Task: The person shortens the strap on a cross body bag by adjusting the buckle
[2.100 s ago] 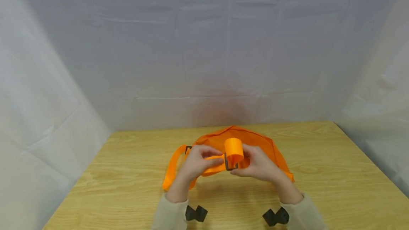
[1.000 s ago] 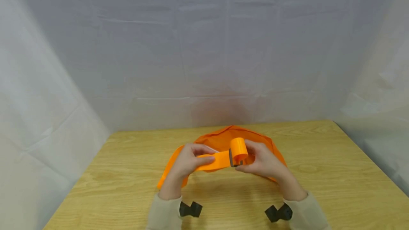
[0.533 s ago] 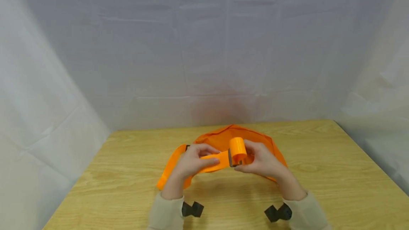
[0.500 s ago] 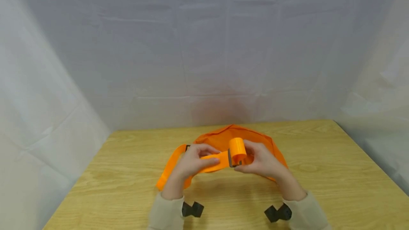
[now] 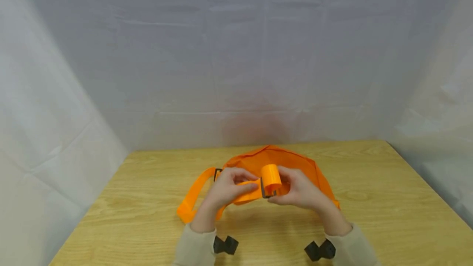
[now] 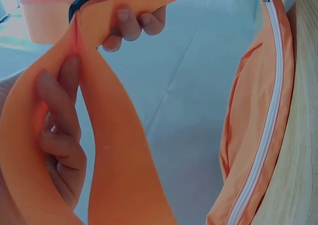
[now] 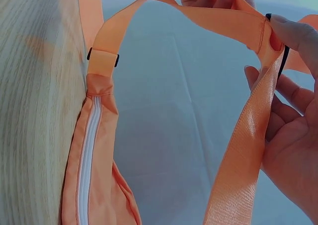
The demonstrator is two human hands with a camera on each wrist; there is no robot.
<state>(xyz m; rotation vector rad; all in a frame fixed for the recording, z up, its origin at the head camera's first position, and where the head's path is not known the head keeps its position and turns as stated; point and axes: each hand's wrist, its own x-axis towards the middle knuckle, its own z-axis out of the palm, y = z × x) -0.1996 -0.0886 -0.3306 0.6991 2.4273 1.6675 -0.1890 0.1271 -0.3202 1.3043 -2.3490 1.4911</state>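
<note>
"Pale sheeting (image 5: 236,60) hangs behind a wooden table (image 5: 148,200) in my head view. On the wood I see an orange bag (image 5: 273,155)."

"Where is its strap (image 5: 249,191)?"

"Lifted above the table, at the bag's near side. One loop (image 5: 271,175) of it stands up by a dark buckle (image 5: 263,193)."

"What do you get from the left hand (image 5: 229,186)?"

"Pinching the strap between thumb and fingers, close to the buckle."

"And the right hand (image 5: 301,190)?"

"Grasping the buckle; my right wrist view shows the thumb against its end."

"What do the wrist views add?"

"White zip (image 6: 275,101) along the bag, and, from the right, a black slider (image 7: 117,60) where another stretch of strap meets the bag."
</note>
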